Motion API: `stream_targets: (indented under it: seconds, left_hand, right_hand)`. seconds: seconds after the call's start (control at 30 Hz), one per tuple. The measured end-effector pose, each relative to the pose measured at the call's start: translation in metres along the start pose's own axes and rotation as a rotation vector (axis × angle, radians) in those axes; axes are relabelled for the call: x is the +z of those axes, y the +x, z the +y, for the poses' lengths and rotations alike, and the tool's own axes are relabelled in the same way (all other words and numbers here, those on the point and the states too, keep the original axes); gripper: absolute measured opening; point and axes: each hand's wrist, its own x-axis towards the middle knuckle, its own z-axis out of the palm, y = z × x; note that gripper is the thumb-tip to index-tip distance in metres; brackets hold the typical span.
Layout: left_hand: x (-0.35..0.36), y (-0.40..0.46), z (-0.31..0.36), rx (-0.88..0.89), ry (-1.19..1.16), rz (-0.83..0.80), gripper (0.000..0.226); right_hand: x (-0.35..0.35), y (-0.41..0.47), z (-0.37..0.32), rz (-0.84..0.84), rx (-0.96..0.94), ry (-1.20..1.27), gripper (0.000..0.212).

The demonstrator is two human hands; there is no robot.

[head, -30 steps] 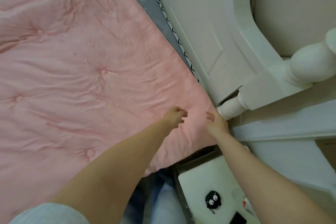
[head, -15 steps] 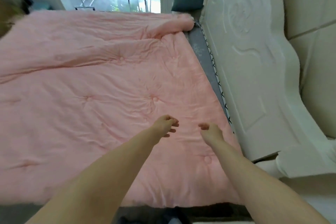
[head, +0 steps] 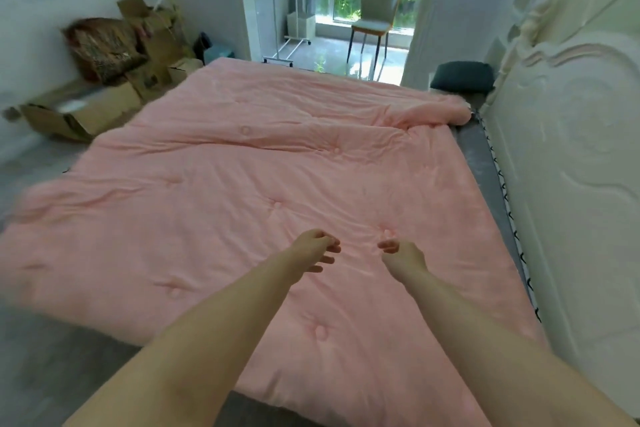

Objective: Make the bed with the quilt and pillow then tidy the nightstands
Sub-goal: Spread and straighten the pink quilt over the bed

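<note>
The pink quilt [head: 214,204] lies spread over the bed, with its far right corner bunched in a roll near the headboard. A dark pillow [head: 462,76] sits beyond that roll at the far end of the bed. My left hand [head: 311,251] and my right hand [head: 403,253] are stretched out side by side over the quilt's near middle. Their fingers are loosely curled and hold nothing. No nightstand is in view.
The white carved headboard [head: 568,184] runs along the right, with a strip of grey mattress [head: 483,163] bare beside it. Cardboard boxes [head: 86,111] and a patterned bundle are piled at the left wall. A grey chair [head: 375,14] stands by the far window.
My view has swung up from the quilt's near corner and the nightstand to the whole bed. Both hands have left that corner and now reach over the quilt's middle.
</note>
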Motion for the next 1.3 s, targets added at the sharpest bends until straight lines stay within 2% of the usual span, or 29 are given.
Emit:
stream_targets:
  seconds: [0.17, 0.4, 0.7, 0.87, 1.07, 1.3]
  left_hand:
    - [-0.076, -0.021, -0.023, 0.004, -0.035, 0.056, 0.025]
    - [-0.15, -0.054, -0.071, -0.056, -0.126, 0.16, 0.021]
    - [-0.208, -0.075, -0.111, -0.181, -0.244, 0.367, 0.022]
    - [-0.236, -0.075, -0.116, -0.196, -0.322, 0.475, 0.022]
    - [-0.264, -0.09, -0.146, -0.229, -0.382, 0.492, 0.02]
    - [-0.353, -0.118, -0.184, -0.231, -0.394, 0.582, 0.019]
  right_hand:
    - [0.066, -0.013, -0.057, -0.051, -0.053, -0.002, 0.033]
    - [0.155, -0.038, -0.112, -0.21, -0.147, -0.041, 0.033]
    - [0.2, -0.021, -0.146, -0.356, -0.229, -0.155, 0.033]
    - [0.229, -0.011, -0.171, -0.415, -0.273, -0.191, 0.032]
    - [0.279, -0.025, -0.201, -0.498, -0.314, -0.238, 0.032]
    - [0.356, -0.059, -0.261, -0.533, -0.363, -0.253, 0.032]
